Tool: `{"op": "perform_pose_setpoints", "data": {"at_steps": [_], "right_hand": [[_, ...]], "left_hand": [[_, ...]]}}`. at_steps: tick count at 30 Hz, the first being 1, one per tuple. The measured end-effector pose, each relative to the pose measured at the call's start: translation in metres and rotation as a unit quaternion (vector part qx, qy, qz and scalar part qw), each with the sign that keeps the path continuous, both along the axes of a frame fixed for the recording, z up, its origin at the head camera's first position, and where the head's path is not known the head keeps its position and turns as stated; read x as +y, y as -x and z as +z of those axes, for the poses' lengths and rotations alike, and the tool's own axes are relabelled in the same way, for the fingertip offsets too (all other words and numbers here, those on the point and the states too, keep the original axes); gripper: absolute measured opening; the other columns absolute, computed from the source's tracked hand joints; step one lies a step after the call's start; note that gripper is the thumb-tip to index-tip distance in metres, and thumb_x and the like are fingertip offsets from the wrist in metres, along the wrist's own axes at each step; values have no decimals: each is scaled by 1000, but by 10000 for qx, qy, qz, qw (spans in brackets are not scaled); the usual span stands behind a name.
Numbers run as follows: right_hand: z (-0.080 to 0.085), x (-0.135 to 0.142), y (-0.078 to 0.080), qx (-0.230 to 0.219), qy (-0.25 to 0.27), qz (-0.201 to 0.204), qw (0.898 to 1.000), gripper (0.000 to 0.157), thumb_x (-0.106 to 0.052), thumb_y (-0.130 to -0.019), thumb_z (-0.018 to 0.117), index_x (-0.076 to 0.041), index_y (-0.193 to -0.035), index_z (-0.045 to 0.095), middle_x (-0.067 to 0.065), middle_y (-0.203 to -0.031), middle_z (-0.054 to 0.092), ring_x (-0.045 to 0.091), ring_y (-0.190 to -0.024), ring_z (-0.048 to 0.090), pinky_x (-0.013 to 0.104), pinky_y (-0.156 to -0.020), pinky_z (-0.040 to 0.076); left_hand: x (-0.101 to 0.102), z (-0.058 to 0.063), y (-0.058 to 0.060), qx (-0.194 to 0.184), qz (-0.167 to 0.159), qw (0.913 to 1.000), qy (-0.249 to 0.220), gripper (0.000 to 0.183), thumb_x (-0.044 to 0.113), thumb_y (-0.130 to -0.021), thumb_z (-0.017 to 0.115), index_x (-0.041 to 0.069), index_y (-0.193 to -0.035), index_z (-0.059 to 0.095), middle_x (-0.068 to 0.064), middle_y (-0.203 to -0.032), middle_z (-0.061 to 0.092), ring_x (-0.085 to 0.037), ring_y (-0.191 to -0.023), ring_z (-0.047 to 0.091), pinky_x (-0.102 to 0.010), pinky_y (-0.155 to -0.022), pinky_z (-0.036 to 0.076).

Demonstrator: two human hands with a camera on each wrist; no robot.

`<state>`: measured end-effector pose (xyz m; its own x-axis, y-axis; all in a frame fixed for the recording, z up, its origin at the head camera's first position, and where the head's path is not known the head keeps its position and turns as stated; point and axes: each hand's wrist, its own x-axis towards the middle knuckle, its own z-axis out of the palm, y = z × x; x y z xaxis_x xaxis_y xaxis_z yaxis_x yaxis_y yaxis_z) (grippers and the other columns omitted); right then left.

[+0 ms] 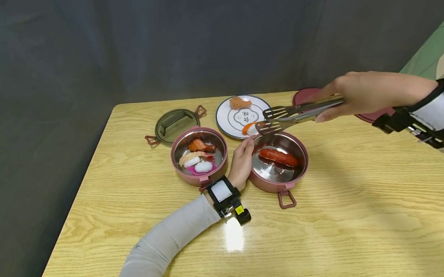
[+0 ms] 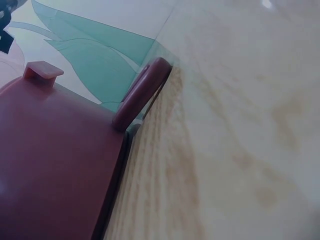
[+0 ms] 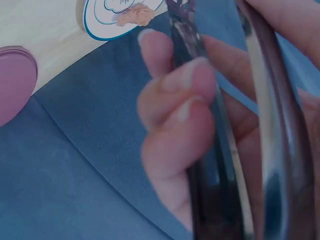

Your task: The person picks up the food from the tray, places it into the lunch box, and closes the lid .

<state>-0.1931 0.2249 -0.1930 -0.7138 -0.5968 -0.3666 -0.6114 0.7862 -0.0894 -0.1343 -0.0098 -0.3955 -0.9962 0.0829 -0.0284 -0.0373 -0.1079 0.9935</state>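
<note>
My right hand [image 1: 347,95] grips metal tongs [image 1: 298,113]; in the right wrist view its fingers curl round one arm [image 3: 215,165] of them. The tongs' slotted ends stand apart over the plate's right edge, the lower one close beside an orange-topped sushi piece [image 1: 250,128]. My left hand [image 1: 241,162] rests against the left wall of the right-hand pink pot [image 1: 269,185], fingers straight near its rim. In that pot lies a red sausage [image 1: 278,157]. The left wrist view shows a pot's outer wall [image 2: 55,155] and handle [image 2: 142,92].
A second pink pot [image 1: 190,178] at left holds a drumstick [image 1: 200,145], a shrimp sushi [image 1: 193,157] and white pieces. Behind it lies a dark glass lid [image 1: 177,124]. A fried chicken piece [image 1: 240,102] sits on the white plate [image 1: 226,118]. A round dark-red thing [image 1: 305,95] lies behind the right hand.
</note>
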Motion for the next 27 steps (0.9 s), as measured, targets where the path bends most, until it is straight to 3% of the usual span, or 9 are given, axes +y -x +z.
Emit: {"op": "perform_pose_setpoints", "data": {"at_steps": [3, 5, 10, 13, 17, 21, 27], "right_hand": [[4, -6, 10, -20, 88, 42, 10000, 58, -34, -91, 67, -9, -141, 50, 0, -88, 60, 7, -48, 39, 22, -45, 34], [5, -10, 18, 4, 131, 67, 9999, 62, -32, -91, 67, -6, -144, 47, 5, -96, 63, 8, -49, 42, 23, -46, 35], [3, -19, 35, 149, 157, 181, 9996, 66, -35, -91, 68, 1, -142, 46, 26, -127, 59, 19, -80, 64, 29, -60, 48], [2, -23, 45, 132, 172, 146, 9997, 67, -36, -91, 67, 2, -142, 46, 29, -136, 51, 33, -101, 66, 44, -79, 56], [-3, -29, 57, 94, 259, 11, 9996, 68, -38, -92, 67, 4, -141, 46, 29, -137, 49, 43, -119, 56, 59, -97, 45], [-10, -35, 71, 151, 157, -311, 9993, 74, -47, -90, 65, 1, -143, 45, 29, -137, 49, 43, -119, 55, 63, -98, 43], [-21, -43, 88, 242, -65, -733, 9970, 77, -53, -90, 63, -4, -146, 42, 28, -142, 44, 48, -129, 42, 67, -101, 37]], "left_hand": [[0, 0, 0, 29, -6, 10000, 34, 45, 20, -107, 35, -2, -145, 40, -15, -150, 42, -26, -139, 37, -35, -116, 30], [0, 1, -1, 25, -22, 10000, 54, 45, 21, -107, 35, -2, -145, 39, -16, -150, 41, -27, -140, 36, -36, -116, 29], [2, 1, -1, -15, -34, 9999, 101, 45, 21, -107, 35, -1, -145, 40, -15, -149, 42, -26, -140, 37, -36, -116, 29], [3, 0, -1, -19, -29, 9999, 109, 44, 21, -106, 35, 0, -145, 41, -14, -148, 44, -25, -138, 39, -35, -115, 31], [4, -1, -1, -49, 29, 9999, 109, 44, 22, -106, 36, 0, -144, 43, -14, -148, 45, -24, -138, 40, -35, -115, 32], [4, 1, -2, -109, 83, 9999, 49, 43, 22, -106, 37, 1, -143, 44, -14, -147, 45, -24, -138, 39, -35, -115, 31], [4, 3, -4, -155, 90, 9998, 38, 44, 22, -106, 37, 1, -144, 44, -14, -147, 45, -24, -138, 38, -36, -116, 31]]}}
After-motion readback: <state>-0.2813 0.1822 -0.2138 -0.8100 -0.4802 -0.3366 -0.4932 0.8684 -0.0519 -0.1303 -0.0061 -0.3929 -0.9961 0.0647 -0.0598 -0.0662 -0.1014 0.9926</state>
